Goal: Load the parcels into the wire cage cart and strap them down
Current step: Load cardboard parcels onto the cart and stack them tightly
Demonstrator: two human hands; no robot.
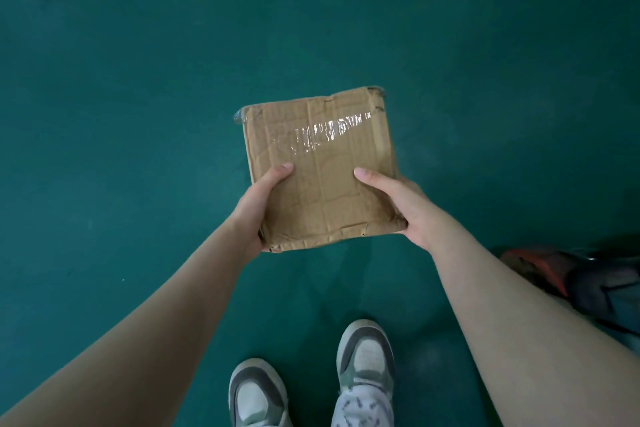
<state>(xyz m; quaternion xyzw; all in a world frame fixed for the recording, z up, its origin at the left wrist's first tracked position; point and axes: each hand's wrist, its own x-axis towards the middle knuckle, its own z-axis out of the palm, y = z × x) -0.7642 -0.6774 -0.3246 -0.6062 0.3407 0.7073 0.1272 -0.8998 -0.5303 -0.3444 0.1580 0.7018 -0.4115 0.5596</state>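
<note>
A flat brown cardboard parcel (pixel 320 163), creased and sealed with clear shiny tape, is held out in front of me above the green floor. My left hand (pixel 258 208) grips its near left corner, thumb on top and fingers hidden underneath. My right hand (pixel 398 206) grips the near right corner the same way. No wire cage cart and no strap are in view.
The green floor (pixel 138 80) fills the view ahead and to both sides. My two grey and white shoes (pixel 311 381) stand at the bottom. A dark object with red and black parts (pixel 588 281) lies on the floor at the right edge.
</note>
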